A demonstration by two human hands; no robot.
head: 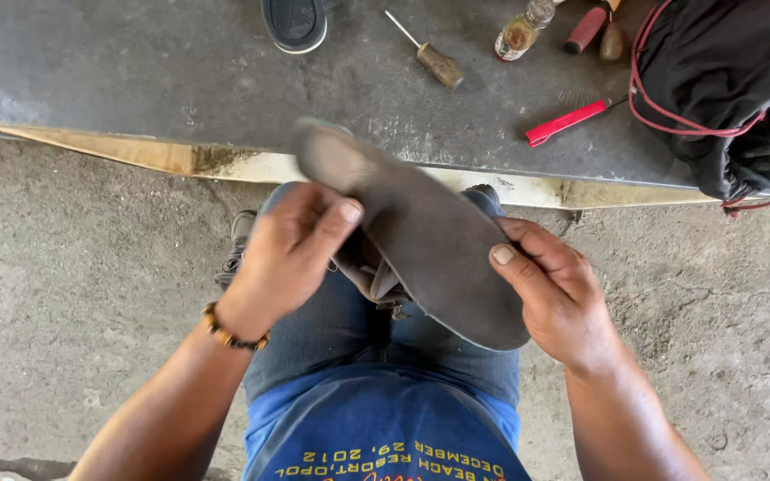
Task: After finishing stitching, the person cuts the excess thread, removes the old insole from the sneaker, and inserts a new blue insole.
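Both hands hold a shoe, sole up, over our lap. Left hand (291, 249) is curled around the shoe's upper side, thumb pressed to the sole edge, a bead bracelet (229, 331) on the wrist. Shoe (421, 236) runs diagonally, one blurred end up toward the bench, the other end down by our right hand; the grey sole faces us. Right hand (559, 289) grips the lower end, thumb flat on the sole, fingers wrapped under, out of sight.

Surface: we sit over rough concrete floor (73, 285). Ahead is a dark grey bench (135, 62) with a worn wooden front edge (162, 153). On the bench, left to right: another shoe (294, 22) at the top border, a wooden-handled awl (430, 55), a small glass bottle (520, 31), a red-handled tool (585, 28), a red flat tool (568, 123), a black bag (733, 80) with red cord at the far right.

Pose: both forearms come in from the bottom corners, wrists bent inward, hands level with each other on either side of the shoe, above our jeans (349, 330) and blue shirt (376, 428).

Room: floor shows on both sides of our knees. The shoe's far end overlaps the bench edge in view; we cannot tell if it touches. Bench tools lie well apart from the hands.
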